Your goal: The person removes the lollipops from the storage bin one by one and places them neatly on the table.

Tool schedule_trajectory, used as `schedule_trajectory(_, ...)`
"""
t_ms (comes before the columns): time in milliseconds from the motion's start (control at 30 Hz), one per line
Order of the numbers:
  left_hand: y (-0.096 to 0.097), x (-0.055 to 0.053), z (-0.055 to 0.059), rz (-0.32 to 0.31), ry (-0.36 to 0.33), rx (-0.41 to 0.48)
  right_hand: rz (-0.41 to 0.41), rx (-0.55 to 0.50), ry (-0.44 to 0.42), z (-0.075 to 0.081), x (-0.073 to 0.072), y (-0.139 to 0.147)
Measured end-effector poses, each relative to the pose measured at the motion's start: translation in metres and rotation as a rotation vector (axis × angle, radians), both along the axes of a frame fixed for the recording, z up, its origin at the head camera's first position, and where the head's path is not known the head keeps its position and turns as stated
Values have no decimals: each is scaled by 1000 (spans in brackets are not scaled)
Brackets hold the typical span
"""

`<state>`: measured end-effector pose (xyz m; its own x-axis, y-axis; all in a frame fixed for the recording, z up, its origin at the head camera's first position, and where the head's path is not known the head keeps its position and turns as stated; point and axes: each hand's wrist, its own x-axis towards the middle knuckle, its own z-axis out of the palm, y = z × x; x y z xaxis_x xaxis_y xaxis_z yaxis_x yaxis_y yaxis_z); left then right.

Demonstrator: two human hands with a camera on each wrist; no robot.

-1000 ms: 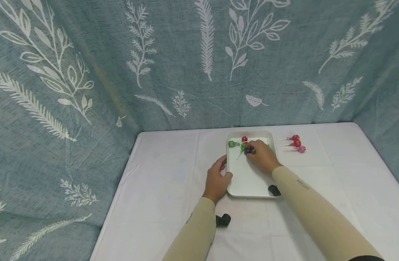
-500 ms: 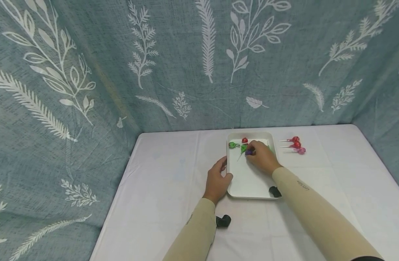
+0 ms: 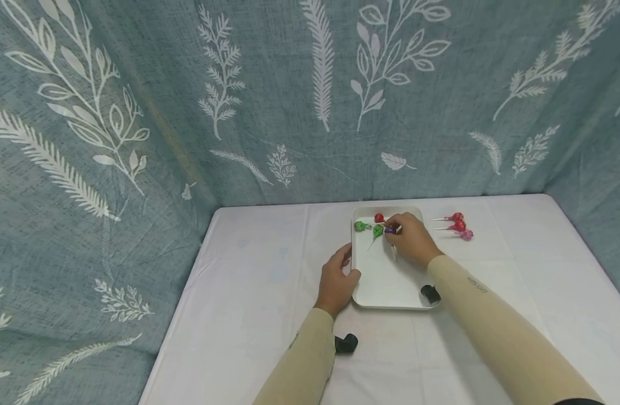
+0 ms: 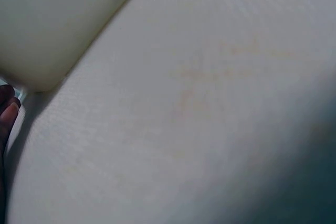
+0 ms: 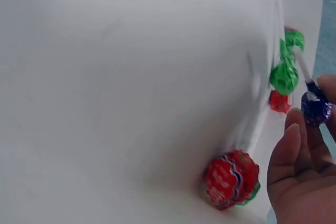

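A white tray (image 3: 386, 287) lies on the table. My left hand (image 3: 336, 281) grips its left edge, thumb over the rim; in the left wrist view only a few fingers (image 4: 8, 111) show beside the tray's corner. My right hand (image 3: 411, 239) is over the far half of the tray, pinching a dark purple lollipop (image 3: 390, 230) between thumb and fingers. The right wrist view shows this lollipop (image 5: 316, 107) with its white stick tilted up and left. Two green lollipops (image 3: 359, 225) and a red lollipop (image 3: 378, 217) lie left of the hand. Another red lollipop (image 5: 231, 179) shows in the right wrist view.
Right of the tray, two red lollipops (image 3: 459, 226) and a pink lollipop (image 3: 467, 234) lie in a row on the white cloth (image 3: 517, 292). Black wrist devices (image 3: 346, 343) project beside both sleeves. A leaf-patterned blue-green curtain (image 3: 290, 112) hangs behind the table.
My right hand has moved slightly right and away from the green lollipops, carrying the purple lollipop. My left hand stays at the tray's edge.
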<state>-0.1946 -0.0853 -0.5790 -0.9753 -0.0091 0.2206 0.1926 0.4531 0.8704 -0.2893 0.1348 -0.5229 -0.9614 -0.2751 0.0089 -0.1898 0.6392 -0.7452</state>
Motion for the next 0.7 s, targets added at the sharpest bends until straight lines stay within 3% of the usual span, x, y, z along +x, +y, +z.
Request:
schedule_trajectory(367,-1,0,2,1,-16,28,-60,-7,-38,13,-1,8)
schedule_trajectory(700,0,2,4,11,-47,12,-71,-29,-7,19,-3,14)
